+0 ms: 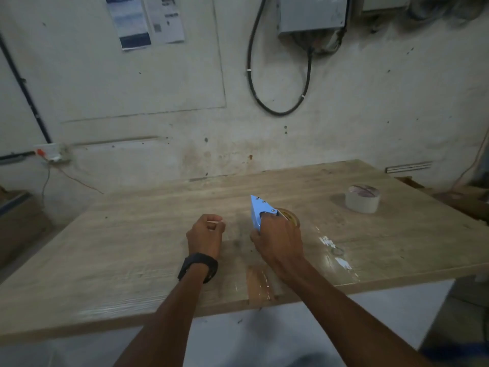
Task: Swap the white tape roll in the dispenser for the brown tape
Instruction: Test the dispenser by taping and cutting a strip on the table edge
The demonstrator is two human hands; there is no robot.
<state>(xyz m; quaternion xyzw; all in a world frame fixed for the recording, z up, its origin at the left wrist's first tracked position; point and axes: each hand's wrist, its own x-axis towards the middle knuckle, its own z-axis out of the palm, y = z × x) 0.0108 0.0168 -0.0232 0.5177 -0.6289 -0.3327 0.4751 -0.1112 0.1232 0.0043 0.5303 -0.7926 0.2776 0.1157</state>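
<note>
Brown tape sits in the dispenser on the wooden surface [132,247], white roll set aside.

The surface carries everything: the white roll [362,198] stands well apart at the far right, out of the dispenser, so the swap looks nearly done. The right hand [277,241] is clamped around the blue dispenser [260,211], whose tip points away, with the brown tape [289,217] showing just behind the fingers, seemingly seated in it. The left hand [206,234] is loosely curled shut beside it, holding nothing that can be made out. To finish well, I judge the right hand should keep the dispenser steady while the left finds the tape's free end and feeds it toward the tip; whether the roll is fully seated cannot be told.
</note>
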